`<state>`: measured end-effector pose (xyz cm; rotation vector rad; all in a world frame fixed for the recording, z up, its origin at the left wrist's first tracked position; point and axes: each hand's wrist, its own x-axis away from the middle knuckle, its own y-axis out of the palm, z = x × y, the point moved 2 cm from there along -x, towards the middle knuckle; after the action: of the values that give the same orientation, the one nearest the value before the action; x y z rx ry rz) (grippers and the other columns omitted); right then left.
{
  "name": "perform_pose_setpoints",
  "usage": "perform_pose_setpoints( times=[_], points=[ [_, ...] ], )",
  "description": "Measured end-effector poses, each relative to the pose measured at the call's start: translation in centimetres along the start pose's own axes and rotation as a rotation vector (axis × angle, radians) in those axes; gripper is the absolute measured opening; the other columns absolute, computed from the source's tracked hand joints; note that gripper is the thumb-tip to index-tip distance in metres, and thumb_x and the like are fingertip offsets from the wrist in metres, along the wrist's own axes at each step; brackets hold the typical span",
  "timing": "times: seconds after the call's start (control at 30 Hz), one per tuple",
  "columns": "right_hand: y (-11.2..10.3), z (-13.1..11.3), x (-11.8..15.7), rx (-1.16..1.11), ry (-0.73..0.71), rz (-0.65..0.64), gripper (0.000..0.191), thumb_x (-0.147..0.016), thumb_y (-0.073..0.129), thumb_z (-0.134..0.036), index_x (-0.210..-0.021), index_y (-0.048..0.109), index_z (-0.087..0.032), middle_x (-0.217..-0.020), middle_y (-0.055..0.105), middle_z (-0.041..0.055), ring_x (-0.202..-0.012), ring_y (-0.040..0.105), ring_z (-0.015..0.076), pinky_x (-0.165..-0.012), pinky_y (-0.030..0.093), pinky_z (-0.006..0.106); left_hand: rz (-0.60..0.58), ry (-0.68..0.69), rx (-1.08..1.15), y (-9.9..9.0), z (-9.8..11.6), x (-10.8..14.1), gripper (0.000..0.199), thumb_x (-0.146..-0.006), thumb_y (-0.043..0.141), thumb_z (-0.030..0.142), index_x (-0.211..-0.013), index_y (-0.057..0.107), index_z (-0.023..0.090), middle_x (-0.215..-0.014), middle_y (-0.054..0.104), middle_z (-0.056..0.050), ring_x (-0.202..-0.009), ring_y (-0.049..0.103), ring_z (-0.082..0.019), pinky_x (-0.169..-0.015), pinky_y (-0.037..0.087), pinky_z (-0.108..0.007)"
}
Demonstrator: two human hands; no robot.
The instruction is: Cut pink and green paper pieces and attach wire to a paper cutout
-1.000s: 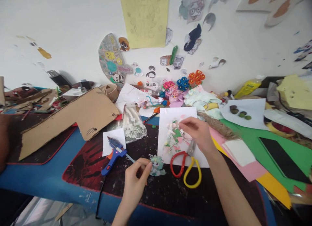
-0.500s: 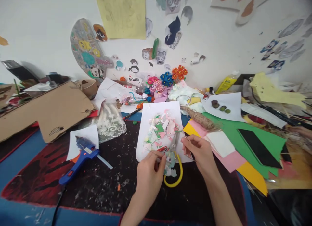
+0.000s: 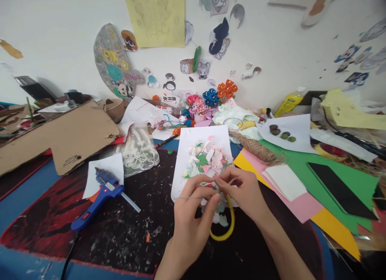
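My left hand [image 3: 193, 211] pinches a thin wire [image 3: 181, 198], whose end sticks out to the left past the fingers. My right hand [image 3: 243, 191] is closed in a pinch right at the left fingertips. What it holds is small and mostly hidden by the fingers. Both hands are over the near edge of a white sheet [image 3: 184, 141] heaped with green, pink and white paper scraps [image 3: 208, 155]. Below them lie scissors with a yellow handle [image 3: 230, 227], partly covered by my hands and pale scraps.
A blue glue gun [image 3: 101, 203] rests at the left on white paper, its light on. Behind it is a bag of white strings [image 3: 140, 149]. On the right are a twine bundle [image 3: 253, 148], coloured sheets [image 3: 310, 207] and a black phone [image 3: 340, 189]. Flowers [image 3: 211, 98] stand at the back.
My right hand has moved left, so its fingertips now meet those of my left hand. The left hand has shifted slightly right. The whole view has turned a little.
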<state>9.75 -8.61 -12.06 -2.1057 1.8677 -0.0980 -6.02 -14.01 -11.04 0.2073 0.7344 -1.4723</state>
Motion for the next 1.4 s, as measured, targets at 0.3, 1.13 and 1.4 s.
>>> perform_pose_setpoints(
  times=[0.3,1.13,1.4],
  points=[
    [0.6,-0.3,-0.1,0.014,-0.050,-0.117,0.025,-0.081,0.067,-0.032,-0.063,0.057,-0.018,-0.057,0.055,-0.0027,-0.053,0.048,0.0099,-0.050,0.038,0.022,-0.065,0.084,0.050,-0.2,-1.0,-0.1,0.015,-0.084,0.062,0.010,-0.093,0.070,0.019,-0.121,0.065,-0.009,-0.092,0.064,-0.016,-0.084,0.052,-0.031],
    [-0.5,1.0,0.4,-0.358,0.295,-0.456,0.025,-0.080,0.071,-0.039,-0.080,0.067,-0.015,-0.061,0.066,0.0009,-0.048,0.056,0.0078,-0.044,0.039,0.017,0.218,-0.077,0.173,-0.6,-2.1,0.1,0.012,-0.085,0.062,0.012,-0.085,0.073,0.018,-0.090,0.073,-0.006,-0.088,0.068,-0.018,-0.079,0.057,-0.031],
    [-0.2,0.7,0.4,-0.463,0.355,-0.537,0.030,-0.080,0.069,-0.042,-0.077,0.067,-0.012,-0.061,0.070,0.0042,-0.043,0.060,0.0094,-0.036,0.037,0.015,0.340,-0.143,0.240,-0.2,-3.0,0.2,0.011,-0.084,0.064,0.012,-0.084,0.073,0.019,-0.092,0.072,-0.004,-0.091,0.067,-0.017,-0.084,0.055,-0.031]
  ],
)
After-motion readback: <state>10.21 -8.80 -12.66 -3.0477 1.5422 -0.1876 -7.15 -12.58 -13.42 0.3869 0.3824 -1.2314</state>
